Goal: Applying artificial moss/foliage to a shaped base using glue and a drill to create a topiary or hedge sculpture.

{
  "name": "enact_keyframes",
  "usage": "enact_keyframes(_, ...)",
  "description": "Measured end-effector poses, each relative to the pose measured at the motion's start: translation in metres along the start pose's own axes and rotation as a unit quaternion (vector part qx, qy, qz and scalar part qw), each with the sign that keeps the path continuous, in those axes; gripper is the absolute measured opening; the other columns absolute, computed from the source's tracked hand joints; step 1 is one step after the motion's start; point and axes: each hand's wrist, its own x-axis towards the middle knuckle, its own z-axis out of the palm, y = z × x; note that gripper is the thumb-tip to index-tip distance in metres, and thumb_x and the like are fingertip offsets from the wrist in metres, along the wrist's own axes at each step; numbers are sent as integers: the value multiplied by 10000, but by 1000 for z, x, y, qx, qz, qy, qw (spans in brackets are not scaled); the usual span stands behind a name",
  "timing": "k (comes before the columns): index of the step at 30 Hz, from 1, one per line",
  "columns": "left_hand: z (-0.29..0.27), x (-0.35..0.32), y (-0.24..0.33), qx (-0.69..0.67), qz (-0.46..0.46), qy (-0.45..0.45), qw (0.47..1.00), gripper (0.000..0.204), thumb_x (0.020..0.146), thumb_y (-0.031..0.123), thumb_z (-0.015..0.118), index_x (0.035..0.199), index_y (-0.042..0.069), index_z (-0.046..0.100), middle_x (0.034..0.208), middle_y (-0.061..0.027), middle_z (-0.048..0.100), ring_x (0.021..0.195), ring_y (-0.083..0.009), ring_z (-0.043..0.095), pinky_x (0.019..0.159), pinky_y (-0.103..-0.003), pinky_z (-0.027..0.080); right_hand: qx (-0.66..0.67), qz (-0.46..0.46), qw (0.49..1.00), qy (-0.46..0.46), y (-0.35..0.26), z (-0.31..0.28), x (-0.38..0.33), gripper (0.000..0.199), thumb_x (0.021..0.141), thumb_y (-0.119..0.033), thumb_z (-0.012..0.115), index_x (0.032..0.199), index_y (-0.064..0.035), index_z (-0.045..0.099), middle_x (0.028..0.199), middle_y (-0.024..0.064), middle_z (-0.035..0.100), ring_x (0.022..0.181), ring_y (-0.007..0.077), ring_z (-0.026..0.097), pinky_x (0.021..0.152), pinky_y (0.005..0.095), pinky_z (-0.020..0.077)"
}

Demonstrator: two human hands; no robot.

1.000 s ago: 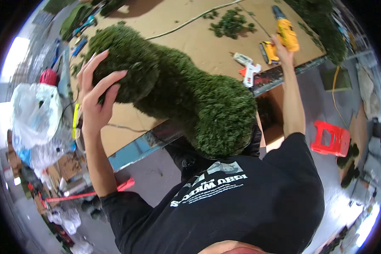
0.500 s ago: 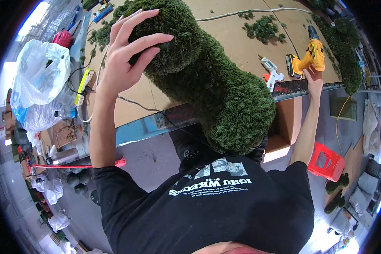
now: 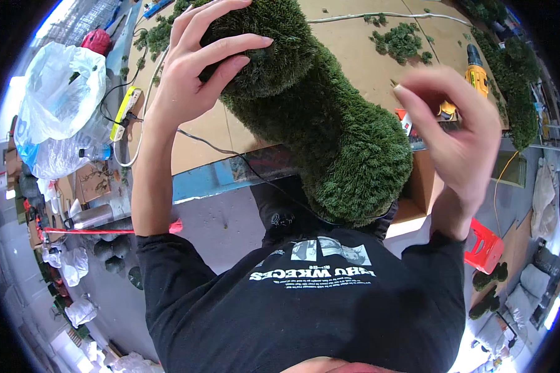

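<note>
A large topiary form (image 3: pixel 354 155) covered in green artificial foliage leans across the table's near edge, with its lower end close to my body. My left hand (image 3: pixel 202 68) grips its rounded upper end, fingers spread and curved over it. My right hand (image 3: pixel 457 127) is raised at the right, a little blurred. Its thumb and forefinger curl together in a ring; anything between the tips is hidden. Beyond it lies a yellow cordless drill (image 3: pixel 476 74), partly covered by the hand. A glue gun (image 3: pixel 406 122) beside the foliage is mostly hidden too.
Loose green sprigs (image 3: pixel 401 42) lie on the brown tabletop (image 3: pixel 199 149). A yellow power strip (image 3: pixel 126 112) with cables and a clear plastic bag (image 3: pixel 62 93) are at the left. A red plastic stool (image 3: pixel 484 245) stands at the right, near an open cardboard box (image 3: pixel 417 193).
My right hand has let go of the drill and come up and back toward me. The drill stays on the table. My left hand keeps its hold on the topiary form.
</note>
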Motion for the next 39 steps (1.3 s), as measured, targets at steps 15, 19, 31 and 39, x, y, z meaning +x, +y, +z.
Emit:
enact_keyframes(15, -9, 0, 15, -22, -78, -23, 996, 292, 838, 71, 759, 1128, 101, 775, 1466, -187, 532, 1378, -415, 444, 1138, -527, 365, -208, -248, 946, -19, 2, 103, 66, 133, 830, -91, 762, 956, -100, 719, 862, 70, 714, 754, 275, 706, 657, 367, 571)
enact_keyframes(19, 0, -7, 2, -33, -35, 20, 999, 298, 843, 89, 757, 1139, 124, 778, 1469, -174, 532, 1376, -405, 442, 1136, -525, 361, -212, -239, 947, -33, -4, 102, 65, 148, 829, -95, 770, 970, -102, 725, 886, 64, 721, 763, 271, 709, 655, 356, 571)
enact_keyframes(31, 9, -11, -5, -32, 6, 66, 997, 310, 834, 86, 758, 1141, 124, 773, 1451, -165, 544, 1358, -390, 450, 1118, -520, 369, -276, -187, 943, -8, -11, 120, 56, 138, 868, -137, 755, 991, -96, 708, 861, 73, 719, 747, 273, 710, 639, 366, 566)
enact_keyframes(39, 5, -6, 0, -29, 1, 57, 998, 329, 818, 59, 761, 1142, 117, 766, 1437, -162, 550, 1348, -388, 469, 1115, -513, 379, -278, -226, 933, 8, 5, 124, 57, 142, 877, -158, 748, 965, -107, 650, 779, 58, 703, 667, 250, 707, 554, 360, 540)
